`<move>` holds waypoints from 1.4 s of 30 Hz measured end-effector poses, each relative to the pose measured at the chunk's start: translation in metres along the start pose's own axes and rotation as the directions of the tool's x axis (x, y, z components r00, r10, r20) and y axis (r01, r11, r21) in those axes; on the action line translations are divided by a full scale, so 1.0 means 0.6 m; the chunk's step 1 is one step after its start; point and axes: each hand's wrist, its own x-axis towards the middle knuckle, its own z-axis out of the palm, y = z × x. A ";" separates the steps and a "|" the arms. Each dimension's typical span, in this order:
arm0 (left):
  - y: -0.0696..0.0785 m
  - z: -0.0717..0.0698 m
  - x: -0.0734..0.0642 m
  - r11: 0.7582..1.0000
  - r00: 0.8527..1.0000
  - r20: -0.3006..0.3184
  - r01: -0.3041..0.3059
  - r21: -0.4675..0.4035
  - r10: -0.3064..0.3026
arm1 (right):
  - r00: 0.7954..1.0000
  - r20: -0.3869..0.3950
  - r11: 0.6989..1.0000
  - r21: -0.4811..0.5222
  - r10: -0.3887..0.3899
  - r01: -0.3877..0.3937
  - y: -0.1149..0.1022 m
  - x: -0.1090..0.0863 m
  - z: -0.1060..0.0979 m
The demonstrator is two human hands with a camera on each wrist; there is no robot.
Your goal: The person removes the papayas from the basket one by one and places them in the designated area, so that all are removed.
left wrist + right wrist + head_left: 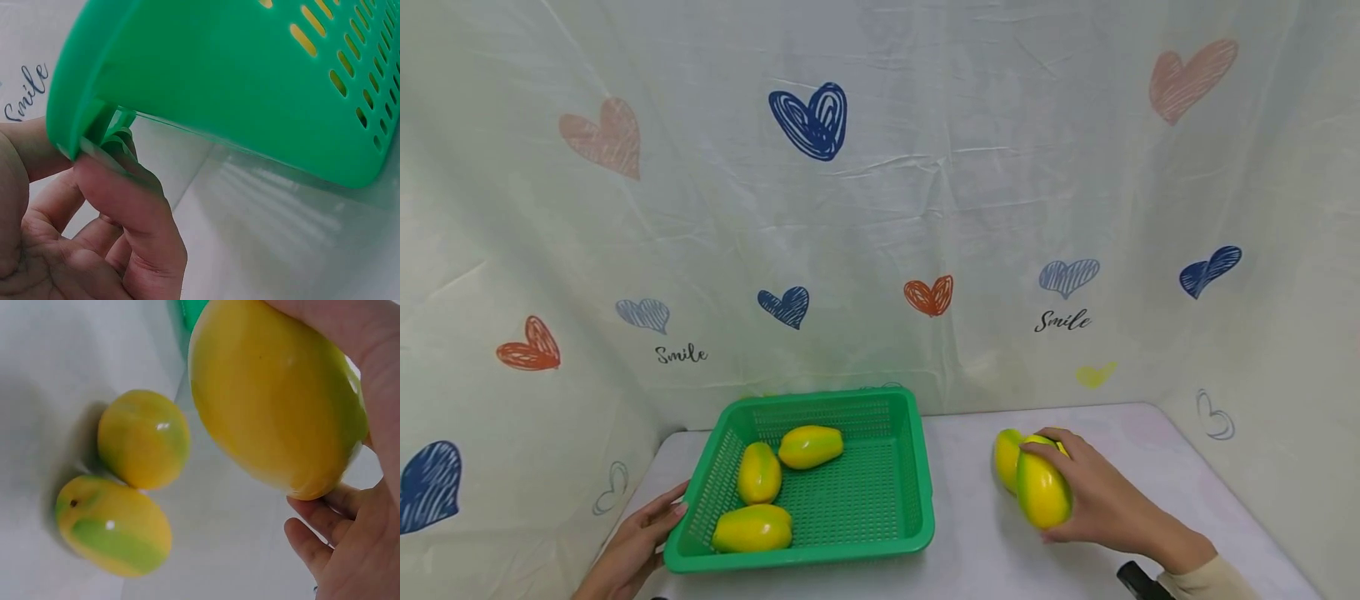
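My left hand [638, 540] grips the rim of a green plastic basket [922, 475] at its left side. Up close in the left wrist view, the fingers [128, 194] curl at the rim's underside. Inside the basket lie three yellow-green mangoes, one at the back [811, 447], one at the left [760, 473] and one in front [752, 528]. On the right, my right hand [1097, 493] holds another mango [275, 394] between thumb and fingers, above the table. Two more mangoes, one rounder [144, 439] and one with a green patch [114, 526], rest beside each other below it.
The white table [962, 500] backs onto a pale curtain [865, 217] printed with hearts and "Smile" lettering, which also hangs at both sides. A black object [1142, 581] shows by the right wrist.
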 end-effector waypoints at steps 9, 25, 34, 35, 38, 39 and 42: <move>0.004 0.000 -0.001 1.000 1.000 0.001 -0.011 -0.001 0.011 | 0.997 0.020 0.997 -0.009 0.072 -0.071 0.027 -0.027 -0.003; 0.005 0.001 -0.005 1.000 1.000 -0.003 -0.021 0.000 0.021 | 0.991 0.006 0.989 -0.067 0.130 -0.130 0.064 -0.064 -0.013; 0.001 -0.001 -0.005 1.000 1.000 -0.007 -0.020 -0.006 0.020 | 0.983 0.029 0.984 -0.017 0.180 -0.179 0.080 -0.075 -0.015; 0.000 -0.001 -0.005 1.000 1.000 -0.006 -0.020 -0.005 0.020 | 0.984 0.023 0.984 -0.018 0.177 -0.176 0.082 -0.076 -0.016; -0.001 -0.001 -0.005 1.000 1.000 -0.004 -0.018 -0.006 0.018 | 0.987 0.009 0.986 -0.029 0.163 -0.162 0.089 -0.077 -0.017; -0.002 -0.001 -0.005 1.000 1.000 -0.004 -0.018 -0.006 0.018 | 0.987 0.005 0.987 -0.033 0.158 -0.158 0.091 -0.078 -0.017; -0.003 -0.001 -0.005 1.000 1.000 -0.006 -0.019 -0.006 0.019 | 0.988 -0.003 0.987 -0.047 0.153 -0.153 0.097 -0.080 -0.019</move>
